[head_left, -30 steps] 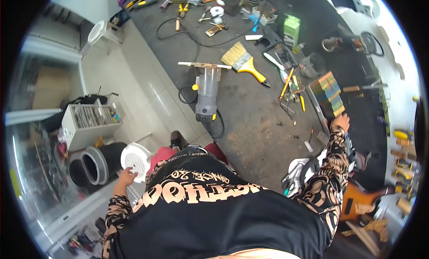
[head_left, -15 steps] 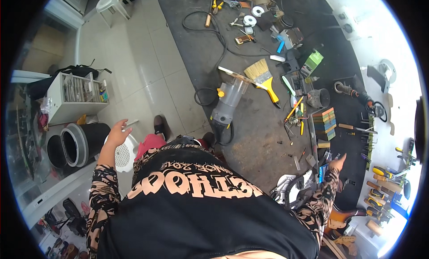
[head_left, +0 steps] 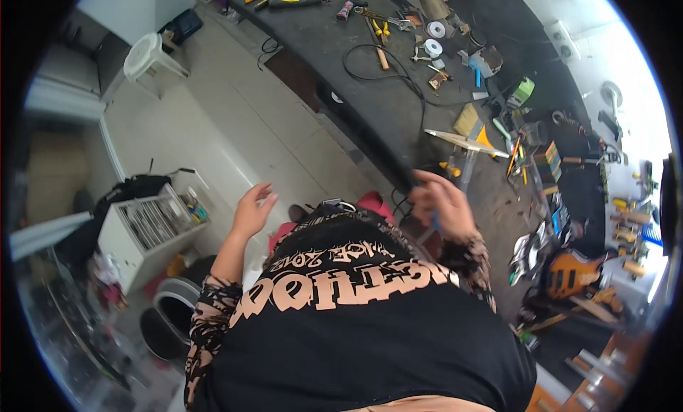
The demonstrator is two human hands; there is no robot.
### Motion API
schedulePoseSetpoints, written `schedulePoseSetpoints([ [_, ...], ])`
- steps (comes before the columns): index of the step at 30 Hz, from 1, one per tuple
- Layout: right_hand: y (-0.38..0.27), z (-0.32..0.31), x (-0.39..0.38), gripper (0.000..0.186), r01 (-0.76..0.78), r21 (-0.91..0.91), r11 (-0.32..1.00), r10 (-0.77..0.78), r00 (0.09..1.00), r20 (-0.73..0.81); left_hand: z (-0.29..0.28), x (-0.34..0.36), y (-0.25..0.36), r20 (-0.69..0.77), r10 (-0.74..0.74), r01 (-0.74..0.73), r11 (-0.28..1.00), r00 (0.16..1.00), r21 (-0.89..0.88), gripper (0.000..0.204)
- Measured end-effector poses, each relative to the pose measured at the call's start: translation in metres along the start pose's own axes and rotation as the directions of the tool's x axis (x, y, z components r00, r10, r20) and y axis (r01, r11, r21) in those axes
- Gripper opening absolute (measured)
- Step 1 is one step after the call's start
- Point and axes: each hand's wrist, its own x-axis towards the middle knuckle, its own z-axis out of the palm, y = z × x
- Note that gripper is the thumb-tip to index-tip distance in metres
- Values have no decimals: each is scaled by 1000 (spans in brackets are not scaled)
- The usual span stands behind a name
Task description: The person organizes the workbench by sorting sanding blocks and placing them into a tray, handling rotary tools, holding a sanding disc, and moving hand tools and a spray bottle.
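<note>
My left hand (head_left: 252, 207) is raised beside the front of my shirt, fingers apart and empty, above the tiled floor. My right hand (head_left: 441, 202) hangs at the dark bench's near edge, slightly blurred, fingers loosely curved and apart with nothing clearly in them. Just beyond it on the bench (head_left: 384, 84) stands the router (head_left: 467, 168), with a clear housing, yellow knob and flat pale base, partly hidden by that hand. Behind the router lies the wide paintbrush (head_left: 466, 119), with pencils (head_left: 513, 156) and a stack of striped blocks (head_left: 550, 161) to its right.
A white plastic stool (head_left: 142, 56) stands on the floor at upper left, a white cabinet (head_left: 128, 248) and black bins (head_left: 163, 326) at lower left. Cables, pliers (head_left: 380, 29) and spools cover the far bench. A sunburst guitar (head_left: 569, 273) and wall-hung tools (head_left: 633, 227) are at right.
My right hand has left the blocks at the bench's right and come in beside the router. My left hand has risen and moved forward and rightward. The camera's view has shifted.
</note>
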Motion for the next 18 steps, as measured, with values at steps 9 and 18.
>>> schedulePoseSetpoints([
  [9,241,5,177,35,-462,-184,867,462,886,-48,-55,129,123,273,363,-368,929,891,-35,46],
  [18,277,63,242,37,-391,-268,880,455,857,242,-174,241,-3,224,-147,73,949,963,307,52],
])
